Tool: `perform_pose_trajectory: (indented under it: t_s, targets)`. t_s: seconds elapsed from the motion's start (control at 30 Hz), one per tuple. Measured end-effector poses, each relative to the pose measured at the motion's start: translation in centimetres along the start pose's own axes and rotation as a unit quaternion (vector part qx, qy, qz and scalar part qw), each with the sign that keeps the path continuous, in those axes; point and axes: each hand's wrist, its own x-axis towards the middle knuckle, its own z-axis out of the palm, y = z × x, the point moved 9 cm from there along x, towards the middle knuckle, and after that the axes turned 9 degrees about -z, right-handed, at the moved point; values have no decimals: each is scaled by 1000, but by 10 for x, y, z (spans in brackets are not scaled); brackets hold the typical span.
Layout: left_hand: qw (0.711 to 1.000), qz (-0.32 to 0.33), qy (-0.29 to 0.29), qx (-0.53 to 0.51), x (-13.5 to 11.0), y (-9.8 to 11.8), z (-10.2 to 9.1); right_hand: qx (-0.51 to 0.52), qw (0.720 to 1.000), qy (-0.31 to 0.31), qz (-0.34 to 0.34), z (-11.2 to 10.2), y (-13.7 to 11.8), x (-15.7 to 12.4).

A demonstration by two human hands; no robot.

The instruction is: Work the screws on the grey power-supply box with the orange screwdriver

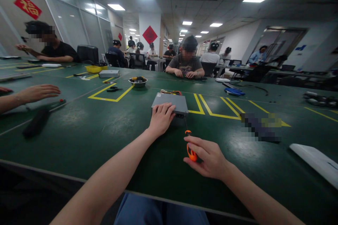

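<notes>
Left hand [161,120]: flat on top of the grey metal box [169,102], fingers together, resting rather than gripping
Right hand [207,156]: narrow grip around the handle of the orange screwdriver [191,150]
Screwdriver tip: thin shaft reaches up to the box's near end, probably touching, though too dark to be sure
Box place: middle of the frame, on the green workbench [79,144]
Nearby: steel bowl [137,85] and scissors [114,89] upper left of the box; a co-worker's hand [37,93] at the left edge
</notes>
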Motion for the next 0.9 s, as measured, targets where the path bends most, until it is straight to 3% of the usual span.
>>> perform_pose_trajectory:
  t_s: [0.1,0.3,0.53,0.77,0.9]
  targets:
    - [1000,-1,0,2,0,0,1,30,999,8,23,0,5,-4]
    - [1000,-2,-2,-1,0,-1,2,34,996,-82,-6,9,-2,0]
    - [1000,-4,-5,-6,0,-1,2,16,1000,-25,8,6,-1,-2]
    - [1000,-2,-7,-8,0,-1,2,43,993,-114,4,17,-3,-3]
    - [1000,0,-9,-10,0,-1,0,33,996,-86,0,14,-2,-2]
